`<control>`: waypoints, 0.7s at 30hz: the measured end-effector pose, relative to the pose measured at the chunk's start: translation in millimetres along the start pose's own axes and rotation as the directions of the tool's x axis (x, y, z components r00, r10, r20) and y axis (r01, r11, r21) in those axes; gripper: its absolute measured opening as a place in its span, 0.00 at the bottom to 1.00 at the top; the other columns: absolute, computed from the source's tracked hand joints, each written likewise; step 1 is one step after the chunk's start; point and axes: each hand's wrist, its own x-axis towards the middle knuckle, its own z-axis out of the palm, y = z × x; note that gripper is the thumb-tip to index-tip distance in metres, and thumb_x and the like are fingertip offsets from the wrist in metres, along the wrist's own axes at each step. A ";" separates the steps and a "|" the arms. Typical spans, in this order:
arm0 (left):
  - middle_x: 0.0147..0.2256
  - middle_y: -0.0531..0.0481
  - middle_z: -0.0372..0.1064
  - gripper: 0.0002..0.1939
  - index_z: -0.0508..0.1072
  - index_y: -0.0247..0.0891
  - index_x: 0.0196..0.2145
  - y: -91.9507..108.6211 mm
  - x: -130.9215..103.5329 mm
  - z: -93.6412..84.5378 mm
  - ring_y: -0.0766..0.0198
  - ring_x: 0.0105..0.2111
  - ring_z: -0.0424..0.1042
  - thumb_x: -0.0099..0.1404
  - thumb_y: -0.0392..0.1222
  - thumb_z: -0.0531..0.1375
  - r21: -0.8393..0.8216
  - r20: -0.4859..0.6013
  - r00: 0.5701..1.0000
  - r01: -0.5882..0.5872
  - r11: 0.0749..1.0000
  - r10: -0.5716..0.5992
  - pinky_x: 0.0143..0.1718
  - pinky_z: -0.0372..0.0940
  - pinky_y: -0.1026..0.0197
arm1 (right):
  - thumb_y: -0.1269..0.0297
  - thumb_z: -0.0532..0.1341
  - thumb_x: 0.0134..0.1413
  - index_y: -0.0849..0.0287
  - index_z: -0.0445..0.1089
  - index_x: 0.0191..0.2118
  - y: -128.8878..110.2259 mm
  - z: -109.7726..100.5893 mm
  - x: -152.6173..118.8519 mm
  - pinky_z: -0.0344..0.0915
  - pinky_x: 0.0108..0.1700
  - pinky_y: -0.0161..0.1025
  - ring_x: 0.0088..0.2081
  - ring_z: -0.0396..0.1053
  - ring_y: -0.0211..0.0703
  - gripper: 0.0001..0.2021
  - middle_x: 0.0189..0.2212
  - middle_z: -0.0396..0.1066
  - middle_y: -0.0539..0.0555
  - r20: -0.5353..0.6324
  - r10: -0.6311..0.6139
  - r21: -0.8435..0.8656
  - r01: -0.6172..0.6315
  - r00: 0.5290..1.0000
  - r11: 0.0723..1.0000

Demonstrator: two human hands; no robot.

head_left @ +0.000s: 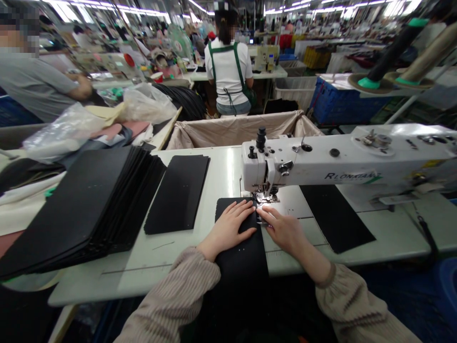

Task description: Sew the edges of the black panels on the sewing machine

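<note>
Black panel: is lying on the table at the sewing machine, its far right corner sitting close by the presser foot, its near end extending past the table's front edge
Left hand: is resting flat on the panel, fingers lightly spread, clasping nothing
Right hand: is reaching to the panel's right edge, fingers half extended; whether it is pinching, one cannot tell
Clear room: bare tabletop is separating the panel from a low stack leftward; a loose panel is lying rightward
</note>
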 end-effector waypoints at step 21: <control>0.59 0.48 0.63 0.18 0.70 0.49 0.57 1.8 0.0 -6.0 0.53 0.58 0.61 0.70 0.41 0.57 0.012 -0.040 0.999 -0.003 1.000 0.003 0.59 0.56 0.47 | 0.63 0.53 0.65 0.46 0.58 0.65 -0.8 -5.0 -0.6 0.70 0.39 0.39 0.45 0.73 0.45 0.24 0.63 0.62 0.51 -0.013 0.001 0.032 0.000 1.000 0.999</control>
